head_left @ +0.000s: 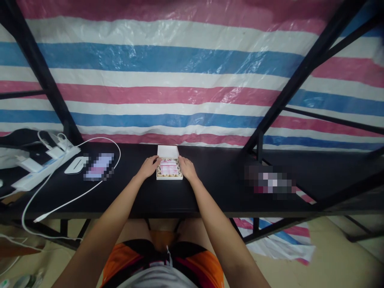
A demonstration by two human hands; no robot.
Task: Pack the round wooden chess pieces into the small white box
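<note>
A small white box (169, 176) lies open on the black table (168, 200), straight ahead of me. Inside it are round pale pieces along the edges and a sheet with pink grid lines over the middle. Its white lid (168, 151) lies flat just behind it. My left hand (148, 167) rests against the box's left side, fingers curled onto its rim. My right hand (187, 168) rests against the right side in the same way. Both hands grip the box between them.
A white power strip (45, 166) with plugs and white cables (75, 196) sits at the left, beside a white mouse (76, 165) and a blurred flat device (99, 167). A blurred object (271, 183) lies at the right. Black frame bars (300, 76) rise against a striped tarp.
</note>
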